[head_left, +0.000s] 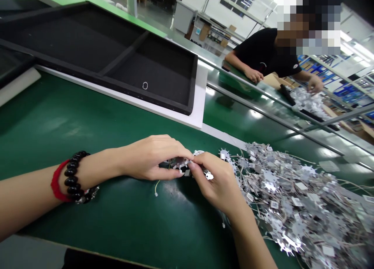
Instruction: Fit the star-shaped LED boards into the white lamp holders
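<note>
My left hand and my right hand meet over the green table, their fingertips almost touching. The left thumb and fingers are closed on a small silver toothed metal part, mostly covered by the fingers. A thin wire with a small white connector hangs below the left hand. My right hand pinches a similar shiny metal part, partly hidden under its fingers. Another wire end dangles beside the right wrist. Just right of my right hand spreads a large pile of toothed metal parts with wires.
A black divided tray lies on a white board at the back left, with a small white loop inside. Beyond a metal rail, a co-worker in a black shirt handles a heap of pale parts.
</note>
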{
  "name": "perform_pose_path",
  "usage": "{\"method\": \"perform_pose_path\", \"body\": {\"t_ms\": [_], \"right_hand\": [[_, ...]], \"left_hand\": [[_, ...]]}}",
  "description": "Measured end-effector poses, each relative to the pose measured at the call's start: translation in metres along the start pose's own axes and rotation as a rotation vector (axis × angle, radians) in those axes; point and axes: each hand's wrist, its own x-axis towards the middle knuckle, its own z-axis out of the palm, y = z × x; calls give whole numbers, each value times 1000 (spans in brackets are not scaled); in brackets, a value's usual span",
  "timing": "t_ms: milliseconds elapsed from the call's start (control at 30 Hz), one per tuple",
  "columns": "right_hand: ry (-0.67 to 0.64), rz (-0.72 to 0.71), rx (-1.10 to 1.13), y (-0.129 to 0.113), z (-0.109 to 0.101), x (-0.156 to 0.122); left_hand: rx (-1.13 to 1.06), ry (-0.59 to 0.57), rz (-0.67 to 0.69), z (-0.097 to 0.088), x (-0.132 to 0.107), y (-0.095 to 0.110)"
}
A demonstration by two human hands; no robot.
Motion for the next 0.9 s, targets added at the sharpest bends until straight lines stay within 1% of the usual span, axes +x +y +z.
{"method": "perform_pose_path", "body": {"t_ms": [200, 367, 667, 900], "right_hand": [[1, -1, 3, -2, -1, 1], [-4, 7, 11, -2, -1, 2], [-22, 8, -5, -2, -2, 1], [-13, 6, -2, -2, -2, 0]], "left_hand": [[15, 50, 67, 1, -1, -2], [39, 67, 81, 1, 1, -2], [46, 211, 61, 2, -1, -4], [51, 221, 100, 1, 0, -4]]}}
